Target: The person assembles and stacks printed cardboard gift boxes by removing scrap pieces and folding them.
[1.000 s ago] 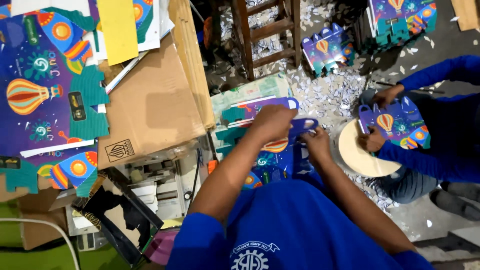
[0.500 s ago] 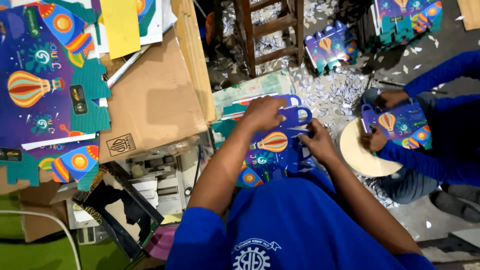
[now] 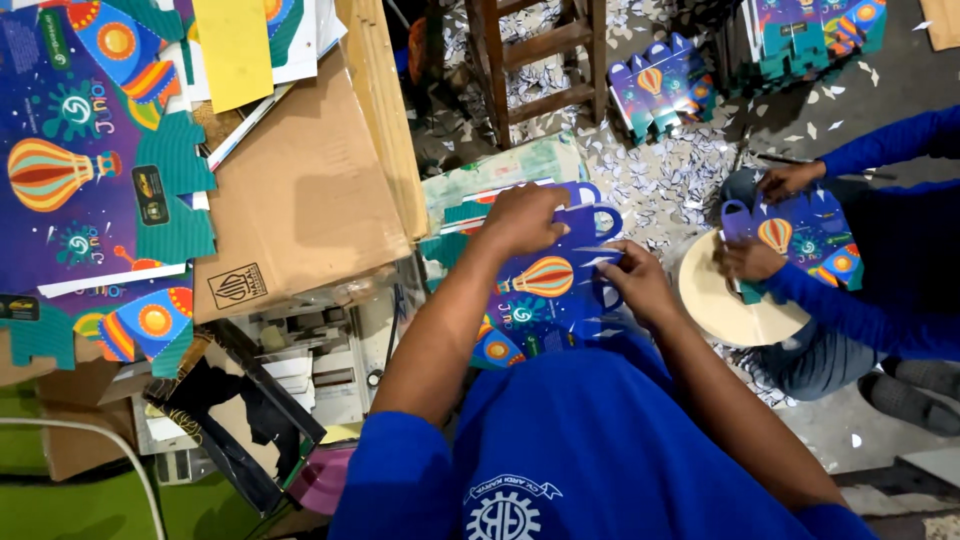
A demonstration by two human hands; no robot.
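Head view. Nearest, both forearms reach forward over a blue shirt to a printed carton blank (image 3: 545, 290), purple with a balloon picture, held flat in front of the chest. Left hand (image 3: 522, 218) closed on the blank's upper edge by the cut handle; right hand (image 3: 638, 282) pinching its right edge. Judgement: the blank is still flat, so folding has barely begun; panels, handle and base all remain. More blanks lie under it. Left of the blank, flat cardboard (image 3: 300, 190), then a stack of uncut printed sheets (image 3: 90, 170). Right of the blank, a co-worker's hands (image 3: 760, 225) hold a similar carton. Beyond the blank, paper scraps (image 3: 670, 170) on the floor, a wooden stool (image 3: 540, 60) and folded cartons (image 3: 660, 90).
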